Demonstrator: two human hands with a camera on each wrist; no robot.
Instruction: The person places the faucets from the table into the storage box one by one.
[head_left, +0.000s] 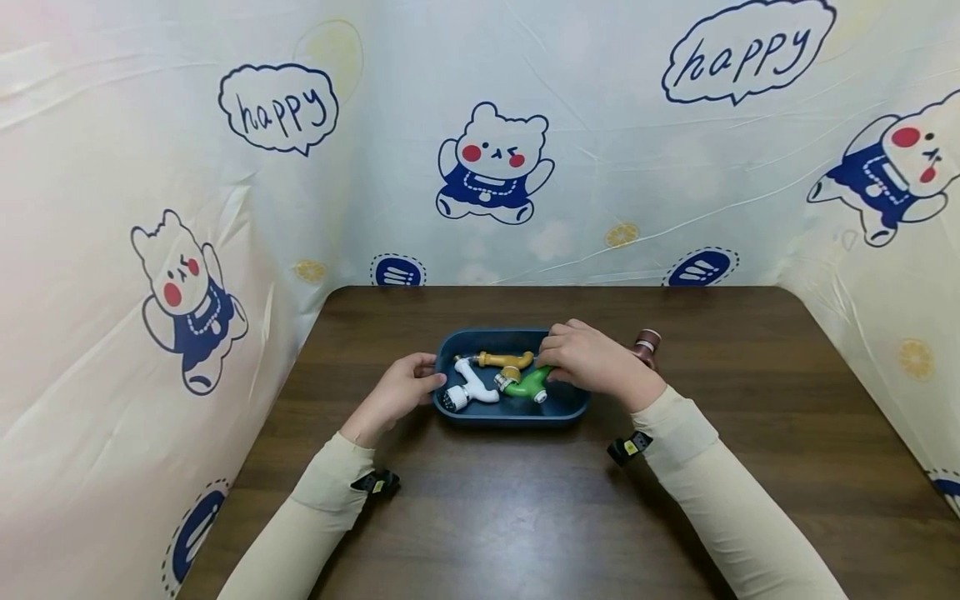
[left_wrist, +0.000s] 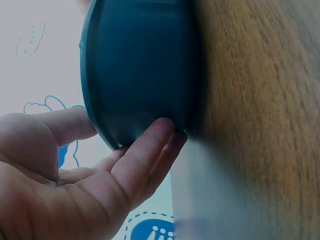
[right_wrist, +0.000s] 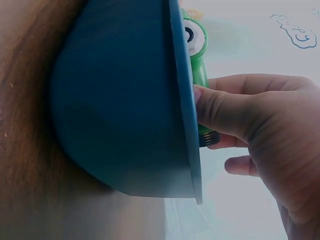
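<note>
Right wrist view is showing me my right hand [right_wrist: 275,125] pinching a green tap [right_wrist: 199,72], the thumb lying on the near side and fingers reaching behind its body, at the rim of a blue tub [right_wrist: 120,100]. That tap is looking like hard plastic to me, so I am expecting it to be light, stiff, a little slick on its glossy parts and not fragile; I am judging its slim middle the surest hold, with the threaded end [right_wrist: 210,139] poking out below the thumb. My left hand [head_left: 405,385] is holding the tub's other end, its thumb resting at the rim and its fingers bracing the outer wall; the tub is seeming thin-walled and light, so I am favouring that end for steadying it. Both forearms are slanting in from the near side, the right hand arching over the tub's right end and the left sitting lower beside it. Inside, a white tap [head_left: 471,388] and a yellow tap [head_left: 504,359] are lying near the green one. Farther out, a brown tap [head_left: 647,343] is resting on the desk [head_left: 480,500], partly hidden by my right hand.
</note>
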